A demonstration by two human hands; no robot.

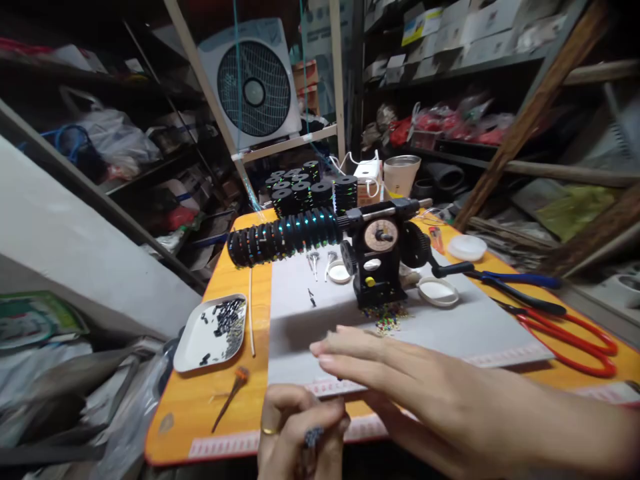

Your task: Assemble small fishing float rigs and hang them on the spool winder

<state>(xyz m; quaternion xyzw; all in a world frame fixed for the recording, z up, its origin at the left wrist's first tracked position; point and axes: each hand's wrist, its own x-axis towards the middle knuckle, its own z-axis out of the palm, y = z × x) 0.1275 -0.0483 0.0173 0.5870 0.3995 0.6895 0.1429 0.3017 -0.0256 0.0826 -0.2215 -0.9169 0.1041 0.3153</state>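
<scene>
My left hand (301, 433), with a ring on one finger, is closed at the table's front edge around a small bundle of thin grey pieces (313, 437). Just right of it, my right hand (385, 373) reaches over the front of the grey board (320, 333), fingers stretched out, with nothing seen in it. Beyond my hands stands a black hand-cranked winding machine (381, 267). Its shaft carries a long row of black discs (285, 237) with coloured and shiny blue specks. Small multicoloured beads (389, 318) lie at the machine's base.
On the left is a white tray (197, 347) of small dark parts, with a brush (233, 393) near it. Red-handled scissors (575, 340) and blue-handled pliers (520, 280) lie right. Stacked black spools (300, 190) and a fan (255, 87) are behind.
</scene>
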